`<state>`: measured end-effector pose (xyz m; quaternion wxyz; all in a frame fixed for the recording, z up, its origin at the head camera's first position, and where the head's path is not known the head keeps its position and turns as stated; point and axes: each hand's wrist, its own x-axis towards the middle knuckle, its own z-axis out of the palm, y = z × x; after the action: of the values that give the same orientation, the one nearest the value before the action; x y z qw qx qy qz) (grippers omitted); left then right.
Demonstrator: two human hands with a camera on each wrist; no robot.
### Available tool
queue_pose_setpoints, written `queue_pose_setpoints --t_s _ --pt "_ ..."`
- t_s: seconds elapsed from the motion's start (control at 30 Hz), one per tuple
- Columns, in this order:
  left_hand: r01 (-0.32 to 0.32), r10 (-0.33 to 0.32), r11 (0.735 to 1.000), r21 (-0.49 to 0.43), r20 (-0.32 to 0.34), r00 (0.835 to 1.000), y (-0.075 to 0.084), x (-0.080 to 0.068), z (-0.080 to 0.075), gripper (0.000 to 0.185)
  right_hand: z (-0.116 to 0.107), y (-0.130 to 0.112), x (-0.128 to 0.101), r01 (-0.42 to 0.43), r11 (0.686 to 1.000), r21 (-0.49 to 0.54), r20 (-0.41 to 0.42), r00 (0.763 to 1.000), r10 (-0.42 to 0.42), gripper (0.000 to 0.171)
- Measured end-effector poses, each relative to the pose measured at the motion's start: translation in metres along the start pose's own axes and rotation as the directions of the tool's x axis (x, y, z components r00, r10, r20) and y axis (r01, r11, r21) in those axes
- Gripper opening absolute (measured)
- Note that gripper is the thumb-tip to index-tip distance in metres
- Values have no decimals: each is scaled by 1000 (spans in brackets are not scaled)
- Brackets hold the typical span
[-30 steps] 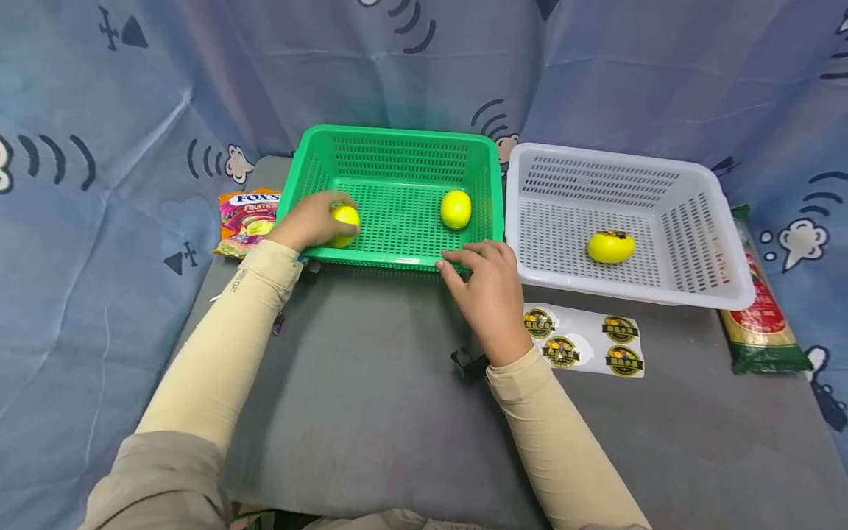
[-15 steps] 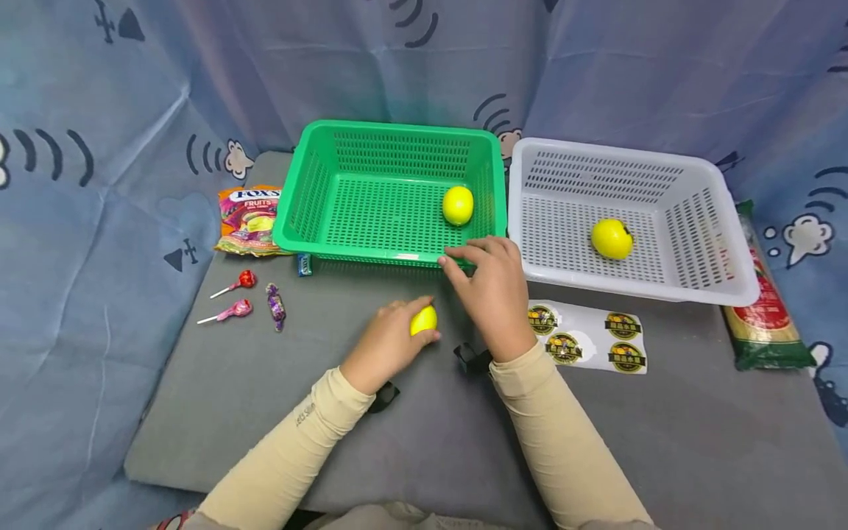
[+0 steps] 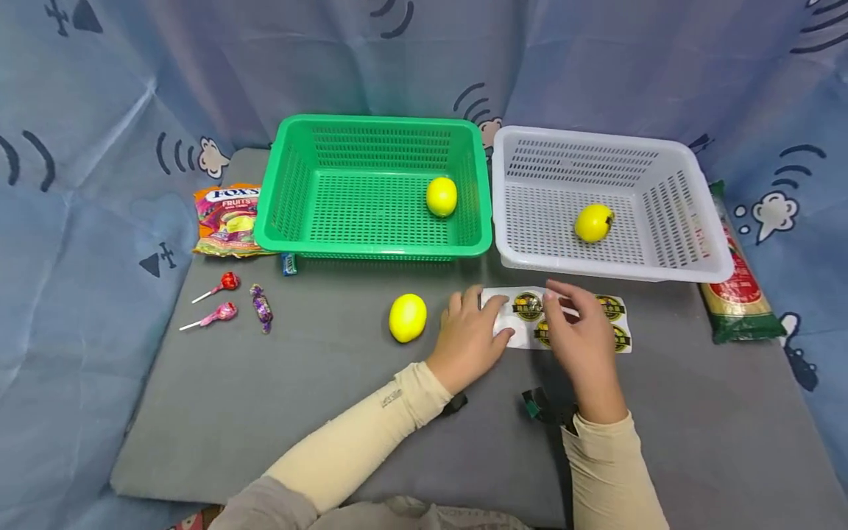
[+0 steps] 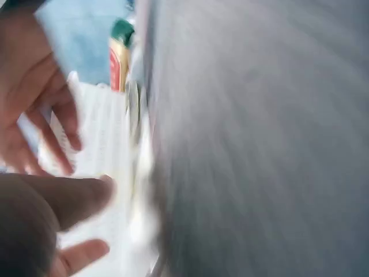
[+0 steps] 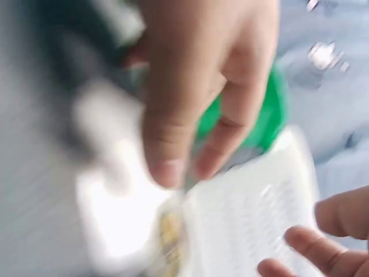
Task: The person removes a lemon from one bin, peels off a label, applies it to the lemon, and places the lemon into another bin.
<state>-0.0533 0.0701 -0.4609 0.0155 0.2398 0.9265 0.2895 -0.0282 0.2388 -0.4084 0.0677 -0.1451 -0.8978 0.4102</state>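
Note:
My left hand [image 3: 470,338] reaches over the left end of a white sheet of round stickers [image 3: 518,331], its fingers spread and nothing held. Over the right half of that sheet, my right hand [image 3: 583,338] hovers with thumb and fingers apart, hiding some stickers. Both wrist views are blurred; relaxed fingers of the left hand [image 4: 75,199] and the right hand [image 5: 331,242] show there. A yellow lemon [image 3: 407,318] lies on the grey table just left of my left hand. Another lemon [image 3: 442,196] sits in the green basket [image 3: 371,249]. A third lemon [image 3: 592,223], dark-marked, lies in the white basket [image 3: 596,268].
On the left lie two lollipops [image 3: 221,313], a purple wrapped candy [image 3: 261,309], a small blue packet [image 3: 288,264] and a Fox's candy bag [image 3: 228,221]. A red and green bag [image 3: 738,294] leans beside the white basket. A patterned curtain [image 3: 424,66] hangs behind.
My left hand lifted a lemon from the green basket's left side, set it on the table and let go, then moved right to the sticker sheet. My right hand left the basket rim for the sheet.

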Motion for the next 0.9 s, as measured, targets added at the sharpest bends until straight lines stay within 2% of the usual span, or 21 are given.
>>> queue_pose_setpoints --t_s 0.07,0.1,0.2,0.27,0.37,0.47,0.57,0.63,0.7,0.77,0.8,0.83,0.9 --pt "60 -61 997 40 23 998 2 12 10 56 1 18 -5 -59 998 -27 70 996 61 44" --pt "80 -81 996 26 36 996 2 17 13 58 3 25 -6 -79 996 -42 101 991 83 45" --pt "90 -82 990 -112 77 994 0 27 16 54 6 39 -10 -115 993 -39 147 982 120 48" --pt "87 -60 963 -256 112 992 -3 31 16 48 8 44 -11 -125 992 -27 160 979 127 50" --pt "107 -28 885 -454 178 984 -5 35 14 47 7 44 -12 -141 990 -11 159 977 141 52" --pt "168 -35 766 -620 220 975 -7 33 12 53 5 43 -13 -159 987 -31 141 977 161 53" --pt "188 -35 651 -735 219 975 -7 25 10 57 1 40 -15 -182 981 -59 103 977 188 51" --pt "164 -15 604 -780 195 981 -6 18 7 57 -1 37 -16 -199 979 -49 77 976 202 47" --pt "133 10 578 -805 169 986 -5 12 4 55 -3 34 -16 -207 978 -29 53 977 208 43" --pt "93 29 577 -812 134 991 -3 8 1 58 -4 31 -16 -217 976 0 36 976 217 39" --pt "59 37 611 -790 103 994 -2 5 -1 60 -5 31 -16 -227 973 27 28 974 226 38" --pt "16 43 660 -751 59 997 -2 1 -3 64 -5 30 -17 -241 969 56 23 970 240 37" --pt "-88 69 797 -598 -54 996 -2 -8 -10 69 -8 30 -19 -276 951 142 10 961 278 33"
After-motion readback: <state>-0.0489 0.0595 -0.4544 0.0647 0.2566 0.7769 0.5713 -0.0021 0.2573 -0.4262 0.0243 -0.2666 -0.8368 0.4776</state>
